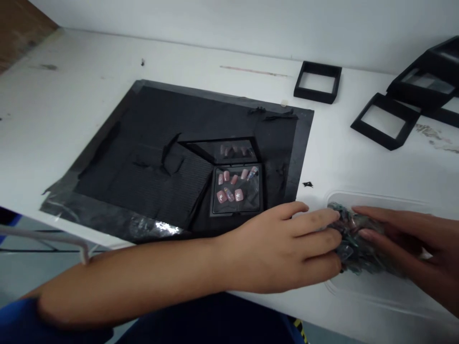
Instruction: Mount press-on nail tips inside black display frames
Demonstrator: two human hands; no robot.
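A pile of small, crinkled clear plastic pieces (353,246) with greenish edges lies in a shallow clear plastic tray (380,197) at the right. My left hand (283,248) reaches over from the left, fingers apart, fingertips touching the pile's near-left side. Around the pile's right side is my right hand (405,236), its thumb and fingers on the plastic. Left of them an opened black case (236,209) holds several pink press-on nails (229,193), two with white stars. Its raised lid (233,149) reflects the nails.
Black ribbed mat (172,105), taped down and torn in places, lies under the case on the white table (89,57). A square black frame (317,82) stands at the back, with several more black frames (385,122) heaped at the right. A black scrap (307,184) lies near the tray.
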